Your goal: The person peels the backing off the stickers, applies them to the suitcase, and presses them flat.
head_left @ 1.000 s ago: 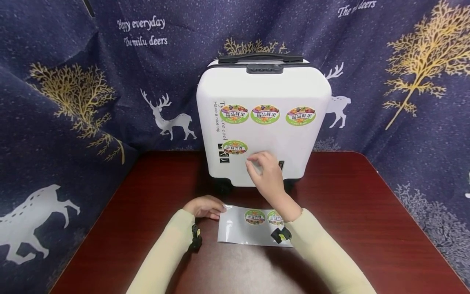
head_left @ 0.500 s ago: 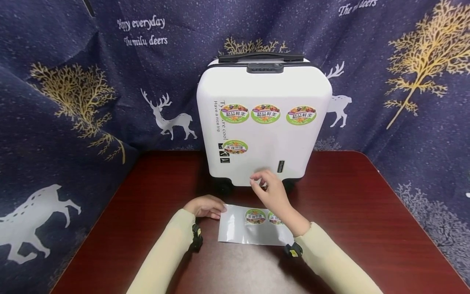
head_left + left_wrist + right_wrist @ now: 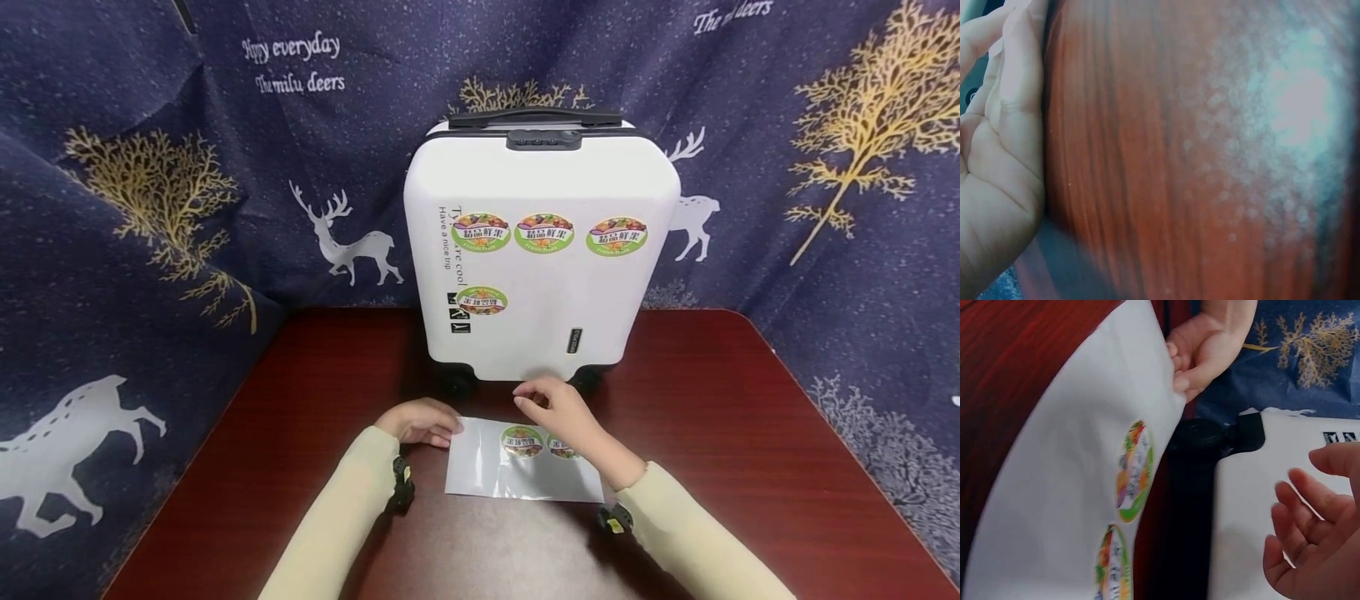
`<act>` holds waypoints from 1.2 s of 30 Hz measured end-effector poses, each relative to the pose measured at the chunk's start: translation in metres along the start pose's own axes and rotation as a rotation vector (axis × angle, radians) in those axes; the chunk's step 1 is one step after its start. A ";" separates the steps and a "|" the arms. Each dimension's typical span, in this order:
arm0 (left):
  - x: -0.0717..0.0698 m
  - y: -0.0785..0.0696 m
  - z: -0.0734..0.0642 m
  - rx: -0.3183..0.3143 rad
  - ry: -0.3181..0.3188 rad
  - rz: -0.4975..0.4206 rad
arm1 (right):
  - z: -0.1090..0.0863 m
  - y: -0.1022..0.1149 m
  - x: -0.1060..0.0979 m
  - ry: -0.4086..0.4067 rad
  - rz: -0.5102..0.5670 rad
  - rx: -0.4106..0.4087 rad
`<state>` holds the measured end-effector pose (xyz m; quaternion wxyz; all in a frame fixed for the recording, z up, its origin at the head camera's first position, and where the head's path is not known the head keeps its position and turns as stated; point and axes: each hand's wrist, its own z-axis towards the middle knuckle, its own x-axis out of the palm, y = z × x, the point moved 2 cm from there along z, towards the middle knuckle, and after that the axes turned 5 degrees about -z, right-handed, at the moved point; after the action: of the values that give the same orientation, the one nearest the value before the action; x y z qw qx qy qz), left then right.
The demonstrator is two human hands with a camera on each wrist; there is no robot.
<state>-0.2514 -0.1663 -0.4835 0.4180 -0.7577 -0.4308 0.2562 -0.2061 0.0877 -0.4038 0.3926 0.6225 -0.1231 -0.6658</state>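
My left hand pinches the upper left corner of a white backing sheet that lies on the table. Two oval fruit stickers show near the sheet's far edge, the second partly behind my right wrist. Above that edge hovers my right hand, with nothing between its loosely bent fingers; the right wrist view shows those fingers apart. Behind the sheet stands a white suitcase. On its front are three upright fruit stickers in a row and an upside-down sticker below the left one.
The dark red wooden table carries everything. A blue curtain with deer and gold trees hangs close behind the suitcase. The suitcase has a black handle and combination lock on top, and black wheels below.
My right hand has come down and back from the suitcase front, below the upside-down sticker, to over the sheet's far edge. The left hand has stayed at the sheet's corner.
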 end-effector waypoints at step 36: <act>0.001 -0.002 -0.002 -0.017 -0.027 -0.003 | 0.009 -0.044 0.030 0.294 -0.109 0.195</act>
<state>-0.2509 -0.1659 -0.4809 0.4062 -0.7569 -0.4397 0.2620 -0.2280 0.0939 -0.4523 0.3074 0.7540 -0.0943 -0.5728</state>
